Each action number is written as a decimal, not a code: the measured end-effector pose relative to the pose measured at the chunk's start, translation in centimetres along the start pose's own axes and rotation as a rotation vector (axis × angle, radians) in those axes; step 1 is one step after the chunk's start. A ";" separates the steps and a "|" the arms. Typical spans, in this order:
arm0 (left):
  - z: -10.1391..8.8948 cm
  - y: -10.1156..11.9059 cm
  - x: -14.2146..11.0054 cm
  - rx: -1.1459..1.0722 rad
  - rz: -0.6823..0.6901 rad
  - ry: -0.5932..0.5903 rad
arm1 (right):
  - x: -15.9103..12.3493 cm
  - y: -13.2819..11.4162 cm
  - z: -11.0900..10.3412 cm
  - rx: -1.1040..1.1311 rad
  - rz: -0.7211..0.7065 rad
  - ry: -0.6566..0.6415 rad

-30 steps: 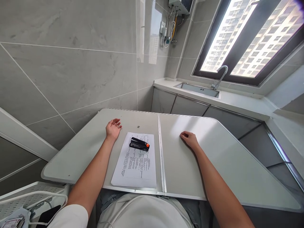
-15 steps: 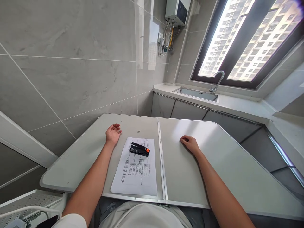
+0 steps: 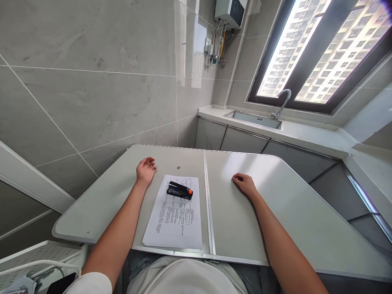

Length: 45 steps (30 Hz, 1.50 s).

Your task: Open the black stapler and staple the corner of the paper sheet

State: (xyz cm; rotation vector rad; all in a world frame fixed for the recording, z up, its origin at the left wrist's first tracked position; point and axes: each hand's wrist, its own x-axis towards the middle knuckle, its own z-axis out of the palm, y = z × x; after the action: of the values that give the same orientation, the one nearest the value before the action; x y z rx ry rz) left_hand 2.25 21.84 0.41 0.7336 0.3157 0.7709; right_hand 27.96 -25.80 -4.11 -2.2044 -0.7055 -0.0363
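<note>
On the folding table [image 3: 232, 220] lies a printed sheet or stack of paper [image 3: 171, 237]. A black stapler [image 3: 180, 190] with an orange end rests across the upper part of the paper. Just beyond the page are small dark metal bits [image 3: 178, 168], perhaps staples. To the left of the paper, my left hand [image 3: 146, 170] lies palm up and empty, with fingers loosely bent and apart. My right hand [image 3: 245, 183] sits on the right half of the tabletop, its fingers curled into a loose fist with nothing visible inside. Neither hand touches the stapler or paper.
A metal seam [image 3: 208, 204] runs down the middle of the table. At lower left stands a white perforated basket [image 3: 45, 251] with cables and a dark object inside. Beyond the table are a counter with a sink [image 3: 254, 119], a faucet [image 3: 281, 104] and a tiled wall [image 3: 98, 106].
</note>
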 end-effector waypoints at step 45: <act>3.8 -1.5 -4.1 0.570 -0.063 -0.487 | -1.9 -6.4 3.8 -0.156 -0.131 -0.129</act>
State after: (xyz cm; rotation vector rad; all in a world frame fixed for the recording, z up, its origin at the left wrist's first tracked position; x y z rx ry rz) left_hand 2.15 16.28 2.11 1.4106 0.1093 0.4163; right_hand 22.44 -20.67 -2.73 -2.3211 -0.9464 -0.0161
